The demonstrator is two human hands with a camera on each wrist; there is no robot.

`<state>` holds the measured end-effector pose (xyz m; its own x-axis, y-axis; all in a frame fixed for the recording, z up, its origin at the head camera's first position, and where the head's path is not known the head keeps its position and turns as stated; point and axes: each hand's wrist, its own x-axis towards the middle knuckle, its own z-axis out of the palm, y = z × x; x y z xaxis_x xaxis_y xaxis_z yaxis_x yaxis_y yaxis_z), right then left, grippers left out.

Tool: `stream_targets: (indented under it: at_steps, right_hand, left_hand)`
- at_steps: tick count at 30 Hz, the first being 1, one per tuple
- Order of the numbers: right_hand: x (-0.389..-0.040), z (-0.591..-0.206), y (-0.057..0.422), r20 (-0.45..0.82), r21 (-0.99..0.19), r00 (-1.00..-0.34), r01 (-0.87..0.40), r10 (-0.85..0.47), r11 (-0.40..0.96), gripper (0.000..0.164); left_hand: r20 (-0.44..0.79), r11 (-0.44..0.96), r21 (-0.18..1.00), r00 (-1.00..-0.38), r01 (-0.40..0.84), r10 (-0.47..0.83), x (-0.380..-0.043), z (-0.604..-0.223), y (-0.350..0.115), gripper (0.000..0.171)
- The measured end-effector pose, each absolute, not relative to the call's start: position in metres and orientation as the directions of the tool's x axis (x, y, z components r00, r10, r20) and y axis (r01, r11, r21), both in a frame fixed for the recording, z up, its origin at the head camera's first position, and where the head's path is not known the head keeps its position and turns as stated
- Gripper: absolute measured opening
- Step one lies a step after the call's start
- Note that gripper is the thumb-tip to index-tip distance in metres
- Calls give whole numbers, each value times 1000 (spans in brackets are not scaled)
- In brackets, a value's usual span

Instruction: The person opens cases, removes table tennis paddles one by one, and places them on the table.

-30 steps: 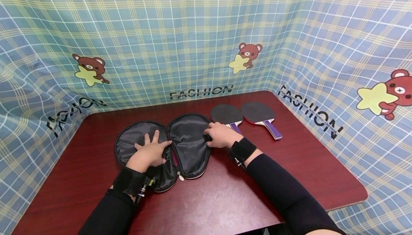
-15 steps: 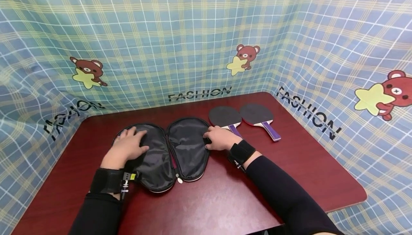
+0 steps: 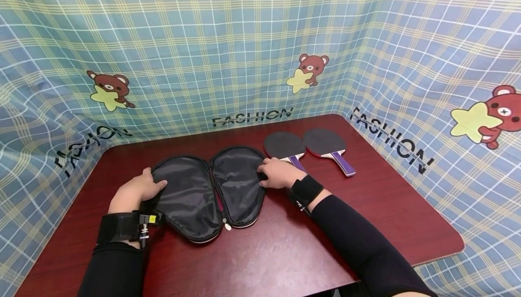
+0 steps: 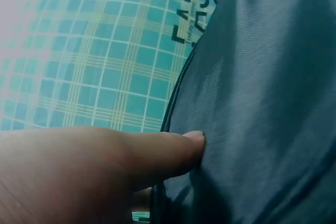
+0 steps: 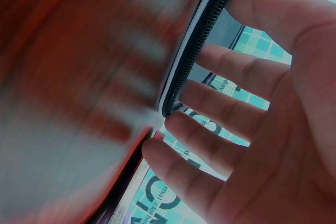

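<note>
A black paddle case (image 3: 183, 197) lies unzipped and spread flat like two wings on the dark red table. At its outer left edge my left hand (image 3: 136, 190) pinches the rim; in the left wrist view the thumb (image 4: 173, 153) presses on the fabric while the other fingers are mostly hidden beneath. My right hand (image 3: 278, 172) rests against the case's right edge, and in the right wrist view its relaxed fingers (image 5: 226, 106) touch the zipper rim (image 5: 197, 45). A metal zipper pull (image 3: 227, 225) hangs at the near end of the middle seam.
Two table tennis paddles with black faces and purple handles, a left one (image 3: 285, 144) and a right one (image 3: 325, 141), lie behind the right hand. The table (image 3: 277, 261) meets a checked cloth (image 3: 244, 39) at the back and sides.
My left hand has slid leftward from the middle of the case's left half to its outer edge and now grips it. The right hand stays in place.
</note>
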<state>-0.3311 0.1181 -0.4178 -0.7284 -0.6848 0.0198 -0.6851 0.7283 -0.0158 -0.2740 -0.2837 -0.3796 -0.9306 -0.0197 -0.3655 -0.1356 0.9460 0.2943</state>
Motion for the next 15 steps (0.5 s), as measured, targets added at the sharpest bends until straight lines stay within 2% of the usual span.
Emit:
stream_targets:
  at_steps: [9,15]
  right_hand:
    - [-330,-420,119,7,-26,-734,-679,-679,734,42]
    - [-329,-418,120,26,-16,-727,-687,-687,726,40]
  left_hand:
    - [-363,933,331,-932,-142,-13,-269,-378,-279,94]
    - [-221,934,352,-975,-59,22,-271,-372,-277,91]
